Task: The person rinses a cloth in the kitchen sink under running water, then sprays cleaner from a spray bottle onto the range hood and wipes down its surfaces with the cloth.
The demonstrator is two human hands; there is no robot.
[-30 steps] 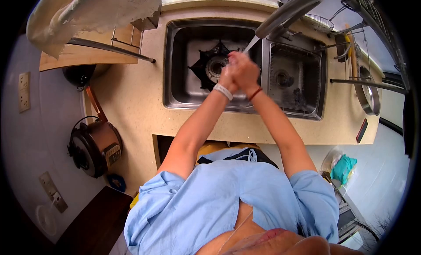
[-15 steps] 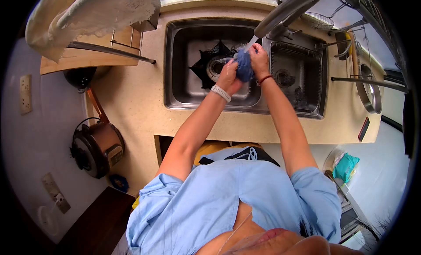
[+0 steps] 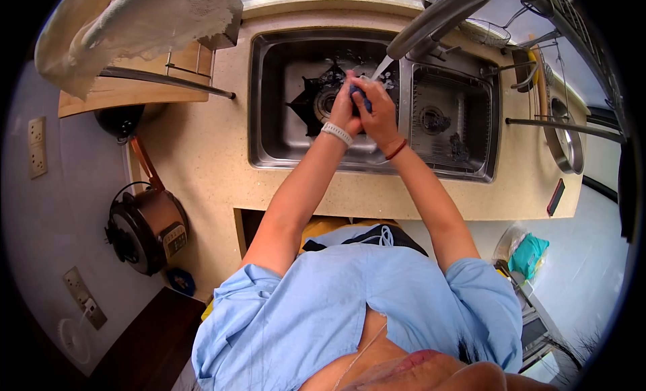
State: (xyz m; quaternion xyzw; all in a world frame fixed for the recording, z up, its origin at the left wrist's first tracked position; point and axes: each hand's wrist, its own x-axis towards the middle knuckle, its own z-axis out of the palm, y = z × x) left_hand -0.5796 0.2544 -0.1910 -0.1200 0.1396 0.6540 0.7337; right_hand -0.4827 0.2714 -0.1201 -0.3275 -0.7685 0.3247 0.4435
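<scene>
A wet blue cloth (image 3: pixel 361 98) is squeezed between my two hands over the left sink basin (image 3: pixel 279 138). My left hand (image 3: pixel 344 108), with a white band at its wrist, presses the cloth from the left. On the other side my right hand (image 3: pixel 380 115), a red band at its wrist, has its fingers wrapped round it. Water runs from the faucet (image 3: pixel 417 31) onto my hands and the cloth. Beneath them a black star-shaped piece (image 3: pixel 306 108) lies round the drain, partly hidden by my hands.
The right basin (image 3: pixel 464 95) holds a wire rack and dark scraps. A rice cooker (image 3: pixel 151 226) and a black pan (image 3: pixel 121 122) stand at the left. Shelves with a hanging cloth (image 3: pixel 134 31) overhang the upper left; a wire rack (image 3: pixel 575 48) is at the upper right.
The blue cloth, hidden at first and then spread between my separated hands, is now bunched up small. My right hand has come back left against my left hand.
</scene>
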